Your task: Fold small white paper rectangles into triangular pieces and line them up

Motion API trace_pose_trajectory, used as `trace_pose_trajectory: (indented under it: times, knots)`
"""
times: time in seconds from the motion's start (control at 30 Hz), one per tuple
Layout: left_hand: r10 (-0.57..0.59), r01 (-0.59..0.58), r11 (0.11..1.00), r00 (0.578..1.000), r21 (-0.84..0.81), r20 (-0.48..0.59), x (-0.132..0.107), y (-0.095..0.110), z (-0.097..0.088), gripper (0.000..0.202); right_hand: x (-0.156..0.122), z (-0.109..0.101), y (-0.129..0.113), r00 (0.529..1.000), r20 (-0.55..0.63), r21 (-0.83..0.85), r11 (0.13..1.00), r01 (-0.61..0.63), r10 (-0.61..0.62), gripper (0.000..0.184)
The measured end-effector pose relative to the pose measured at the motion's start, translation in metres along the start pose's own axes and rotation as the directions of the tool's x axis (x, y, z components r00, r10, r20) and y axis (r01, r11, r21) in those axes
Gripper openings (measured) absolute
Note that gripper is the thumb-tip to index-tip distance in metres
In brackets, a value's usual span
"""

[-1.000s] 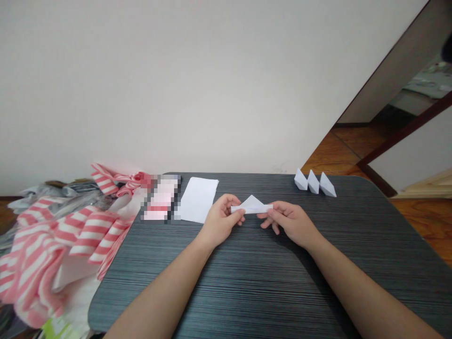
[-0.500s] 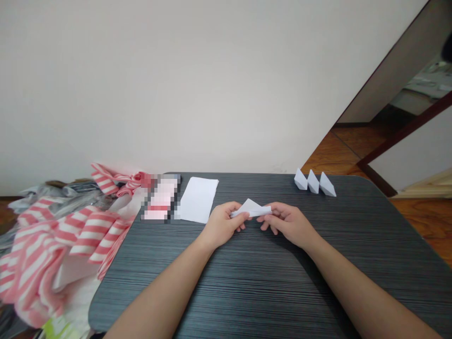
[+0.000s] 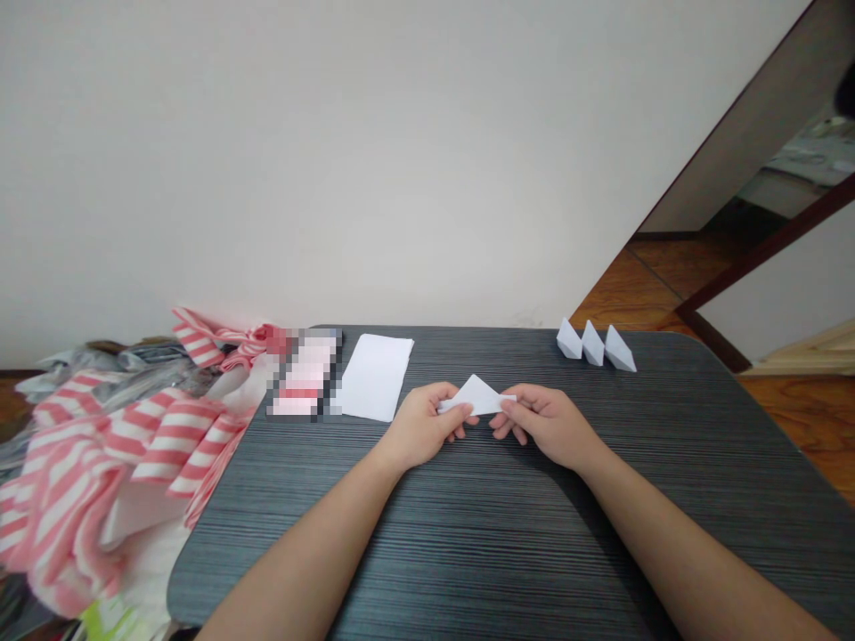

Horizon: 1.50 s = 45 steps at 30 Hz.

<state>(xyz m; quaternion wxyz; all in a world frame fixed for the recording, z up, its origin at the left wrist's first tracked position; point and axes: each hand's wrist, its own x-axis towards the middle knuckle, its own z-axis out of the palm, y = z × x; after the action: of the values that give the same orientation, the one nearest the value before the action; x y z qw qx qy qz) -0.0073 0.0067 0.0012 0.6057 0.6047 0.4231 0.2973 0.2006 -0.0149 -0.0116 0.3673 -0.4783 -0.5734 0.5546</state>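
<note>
Pinching a folded white paper triangle [image 3: 476, 397] between left hand [image 3: 420, 427] and right hand [image 3: 548, 427] above the dark worktop's [image 3: 481, 552] middle; three folded paper wedges [image 3: 592, 344] standing done at the far right corner, one flat paper sheet [image 3: 374, 378] lying unfolded along the far edge.

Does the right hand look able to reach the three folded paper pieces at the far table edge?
Probably yes: nothing stands between the right hand and the three folded paper pieces, though it must first release the paper triangle it pinches.

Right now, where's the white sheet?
In the head view, the flat white paper sheet lies at the far edge of the dark table, beyond the left hand pinching a folded paper triangle, right of a pixelated pink object.
</note>
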Motion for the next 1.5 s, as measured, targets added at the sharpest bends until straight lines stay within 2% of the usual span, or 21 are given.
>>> trace_pose_trajectory:
  times: [0.63, 1.03, 1.17, 1.33, 1.5]
  knots:
    - [-0.008, 0.008, 0.999, 1.0, 0.034, 0.007, 0.0018, -0.0053, -0.0002, 0.033, -0.0006, 0.0014, -0.0012, 1.0, -0.01, 0.041, 0.999, -0.005, 0.005, 0.024]
    - [0.028, -0.032, 0.996, 0.999, 0.086, 0.045, -0.0016, -0.0015, 0.0015, 0.027, -0.0039, 0.0019, -0.0037, 0.999, 0.043, -0.122, 0.992, 0.021, -0.016, 0.028]
    - [0.008, -0.017, 0.99, 0.998, 0.141, 0.061, -0.0005, -0.0038, 0.0008, 0.026, -0.003, 0.0042, -0.0026, 0.997, 0.075, -0.027, 0.999, 0.026, -0.024, 0.027]
    - [0.019, -0.02, 0.999, 1.0, 0.035, 0.018, 0.0018, -0.0044, -0.0001, 0.022, -0.0015, 0.0037, 0.0009, 0.999, 0.009, 0.192, 0.981, 0.032, -0.034, 0.031]
    - [0.015, -0.015, 1.0, 1.0, -0.006, 0.017, 0.0015, -0.0027, 0.0007, 0.024, -0.0005, 0.0017, 0.0027, 0.999, -0.034, 0.215, 0.976, -0.006, 0.014, 0.034]
